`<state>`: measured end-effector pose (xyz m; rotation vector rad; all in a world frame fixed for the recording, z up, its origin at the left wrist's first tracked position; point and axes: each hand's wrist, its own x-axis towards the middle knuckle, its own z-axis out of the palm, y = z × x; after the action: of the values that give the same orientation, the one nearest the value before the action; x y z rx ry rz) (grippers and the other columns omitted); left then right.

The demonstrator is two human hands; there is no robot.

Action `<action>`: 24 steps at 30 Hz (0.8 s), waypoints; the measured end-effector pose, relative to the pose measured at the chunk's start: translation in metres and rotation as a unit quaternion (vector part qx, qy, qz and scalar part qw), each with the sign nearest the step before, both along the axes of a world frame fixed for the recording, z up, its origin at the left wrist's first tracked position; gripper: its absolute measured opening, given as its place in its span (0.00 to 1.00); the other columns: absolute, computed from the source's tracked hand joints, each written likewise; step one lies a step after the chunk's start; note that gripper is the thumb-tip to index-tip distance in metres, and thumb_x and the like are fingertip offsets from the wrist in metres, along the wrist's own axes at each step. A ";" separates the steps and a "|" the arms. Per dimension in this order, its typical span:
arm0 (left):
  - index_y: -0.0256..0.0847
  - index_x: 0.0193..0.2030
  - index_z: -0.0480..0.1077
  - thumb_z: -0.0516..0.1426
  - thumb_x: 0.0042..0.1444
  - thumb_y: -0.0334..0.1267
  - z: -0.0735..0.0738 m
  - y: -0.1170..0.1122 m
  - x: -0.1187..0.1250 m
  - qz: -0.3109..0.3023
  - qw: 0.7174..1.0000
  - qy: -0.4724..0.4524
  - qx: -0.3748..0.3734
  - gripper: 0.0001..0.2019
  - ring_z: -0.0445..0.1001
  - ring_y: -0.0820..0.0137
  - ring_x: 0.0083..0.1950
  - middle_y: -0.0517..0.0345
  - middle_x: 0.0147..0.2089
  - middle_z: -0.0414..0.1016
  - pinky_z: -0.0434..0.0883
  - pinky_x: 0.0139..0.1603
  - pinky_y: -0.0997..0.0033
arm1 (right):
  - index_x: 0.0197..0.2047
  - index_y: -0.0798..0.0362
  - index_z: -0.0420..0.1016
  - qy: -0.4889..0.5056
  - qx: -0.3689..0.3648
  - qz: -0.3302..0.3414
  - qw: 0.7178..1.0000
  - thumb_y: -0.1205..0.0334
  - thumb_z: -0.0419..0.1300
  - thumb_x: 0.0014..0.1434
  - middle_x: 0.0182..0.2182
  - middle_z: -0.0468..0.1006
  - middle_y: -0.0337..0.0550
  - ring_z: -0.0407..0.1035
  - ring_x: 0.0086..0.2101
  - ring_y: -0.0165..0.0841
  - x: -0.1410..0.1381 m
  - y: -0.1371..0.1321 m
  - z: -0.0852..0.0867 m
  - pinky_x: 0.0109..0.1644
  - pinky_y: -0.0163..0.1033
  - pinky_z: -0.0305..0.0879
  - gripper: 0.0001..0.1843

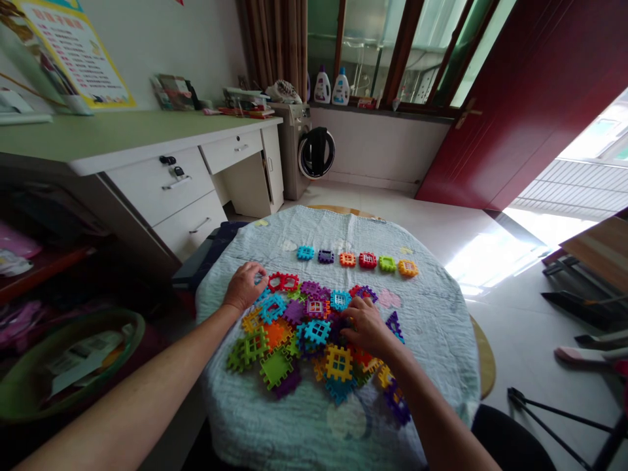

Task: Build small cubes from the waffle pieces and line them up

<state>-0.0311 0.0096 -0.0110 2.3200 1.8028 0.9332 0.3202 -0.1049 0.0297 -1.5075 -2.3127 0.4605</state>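
A heap of interlocking plastic building blocks (275,367), many with window cut-outs, lies on the cloth-covered table. At its upper left edge, my left hand (243,288) rests with bent fingers around a small blue block (259,279), beside a pair of joined red blocks (283,282). Over the right part of the heap, my right hand (367,322) curls its fingers down among dark purple pieces; what they grip is hidden. Near its fingertips lies a light blue window block (340,300). A yellow window block (338,363) sits below that hand.
Beyond the heap runs a row of separate blocks, including a red one (367,260) and a green one (387,263). The pale blue tablecloth (304,226) covers a round table. A desk (161,131) stands left, a basket (14,399) lower left, and a tripod leg (554,412) right.
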 end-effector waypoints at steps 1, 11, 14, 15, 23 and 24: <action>0.42 0.32 0.70 0.53 0.53 0.42 0.000 0.000 0.000 0.000 1.000 0.003 0.000 0.08 0.73 0.59 0.48 0.50 0.42 0.74 0.69 0.55 0.59 | 0.36 0.48 0.78 -0.006 0.000 -0.005 1.000 0.67 0.68 0.50 0.39 0.72 0.44 0.62 0.42 0.38 0.000 0.001 -0.001 0.49 0.47 0.62 0.08; 0.42 0.33 0.69 0.53 0.53 0.42 0.000 0.000 0.001 -0.003 1.000 0.018 0.000 0.08 0.72 0.59 0.48 0.50 0.42 0.73 0.69 0.55 0.59 | 0.31 0.51 0.71 0.131 -0.004 -0.027 0.991 0.73 0.60 0.49 0.31 0.73 0.39 0.66 0.35 0.31 0.017 0.010 0.003 0.41 0.38 0.62 0.07; 0.42 0.33 0.70 0.53 0.53 0.41 0.000 -0.001 0.001 -0.003 1.000 0.019 0.002 0.08 0.72 0.58 0.48 0.50 0.42 0.73 0.69 0.56 0.58 | 0.29 0.51 0.68 0.177 -0.025 -0.079 0.981 0.69 0.59 0.51 0.24 0.69 0.34 0.61 0.25 0.27 0.025 0.011 0.009 0.31 0.34 0.58 0.04; 0.42 0.33 0.70 0.53 0.53 0.41 0.000 -0.001 0.001 -0.002 1.000 0.020 0.002 0.08 0.73 0.58 0.48 0.50 0.42 0.73 0.69 0.56 0.59 | 0.28 0.51 0.68 0.187 -0.023 -0.099 0.977 0.68 0.59 0.52 0.22 0.68 0.33 0.59 0.24 0.26 0.029 0.011 0.012 0.29 0.34 0.56 0.04; 0.42 0.33 0.70 0.53 0.53 0.41 0.000 0.000 0.001 0.000 1.000 0.022 -0.004 0.07 0.73 0.59 0.48 0.50 0.42 0.74 0.69 0.55 0.60 | 0.30 0.51 0.70 0.143 0.056 -0.113 0.982 0.65 0.61 0.54 0.30 0.72 0.38 0.65 0.30 0.29 0.044 0.009 0.017 0.36 0.36 0.62 0.02; 0.42 0.33 0.70 0.53 0.53 0.41 0.000 0.000 0.001 0.000 1.000 0.022 -0.003 0.07 0.73 0.59 0.48 0.50 0.42 0.74 0.69 0.55 0.60 | 0.30 0.51 0.71 0.133 0.040 -0.084 0.987 0.64 0.62 0.55 0.30 0.73 0.39 0.66 0.31 0.29 0.043 0.009 0.017 0.37 0.36 0.62 0.03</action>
<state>-0.0305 0.0093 -0.0108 2.3563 1.8189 0.8812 0.3633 -0.0963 0.0464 -1.4881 -1.9602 0.4847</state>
